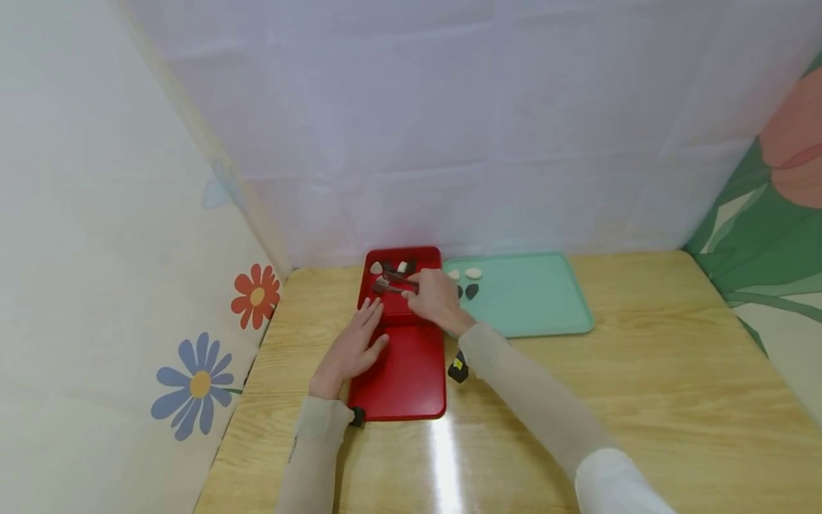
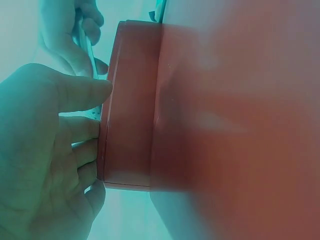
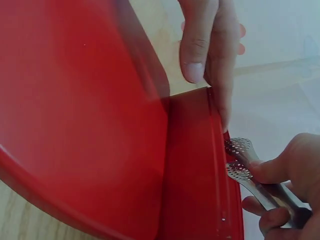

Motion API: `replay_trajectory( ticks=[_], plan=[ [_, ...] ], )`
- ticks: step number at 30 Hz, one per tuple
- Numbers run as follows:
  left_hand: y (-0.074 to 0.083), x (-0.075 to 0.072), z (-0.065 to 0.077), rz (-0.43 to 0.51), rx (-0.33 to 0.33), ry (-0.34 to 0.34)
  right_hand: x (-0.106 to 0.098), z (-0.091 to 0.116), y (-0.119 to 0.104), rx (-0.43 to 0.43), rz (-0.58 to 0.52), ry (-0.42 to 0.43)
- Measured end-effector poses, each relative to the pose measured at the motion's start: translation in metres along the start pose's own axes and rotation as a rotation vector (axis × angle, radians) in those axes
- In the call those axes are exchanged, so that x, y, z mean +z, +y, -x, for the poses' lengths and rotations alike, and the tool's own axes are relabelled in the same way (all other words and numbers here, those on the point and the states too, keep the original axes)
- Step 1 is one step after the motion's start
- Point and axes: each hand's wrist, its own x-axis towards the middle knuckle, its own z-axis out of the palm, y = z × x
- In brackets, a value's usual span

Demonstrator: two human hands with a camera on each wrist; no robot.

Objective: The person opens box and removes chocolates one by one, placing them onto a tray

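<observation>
My right hand (image 1: 433, 300) grips metal tongs (image 3: 272, 197) with perforated ends, thumb on one side and fingers on the other. The two ends of the tongs stand apart over the red box (image 1: 411, 251), just past its near rim in the right wrist view. Inside the box lie a white stone (image 1: 376, 268), a black stone (image 1: 412, 266) and others partly hidden by the tongs. My left hand (image 1: 353, 350) rests its extended fingers at the box's near left rim, thumb spread apart. In the left wrist view, its fingertips line the rim.
A flat red tray (image 1: 411, 378) adjoins the box on the near side. To the right lies a teal tray (image 1: 533, 293) bearing a white stone (image 1: 474, 273), a black stone (image 1: 472, 291) and others by my right hand. Cloth walls (image 1: 398, 143) enclose the wooden table (image 1: 642, 385).
</observation>
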Motion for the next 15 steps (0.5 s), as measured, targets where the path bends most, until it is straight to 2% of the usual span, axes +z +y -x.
replay_trajectory(
  ticks=[9,15],
  plan=[
    [0.002,0.000,-0.001,0.006,-0.002,-0.009,0.009,-0.001,0.003,0.018,-0.038,-0.029],
    [0.000,-0.001,-0.001,0.004,0.000,-0.012,0.013,-0.002,0.000,0.023,0.005,-0.032]
  ],
)
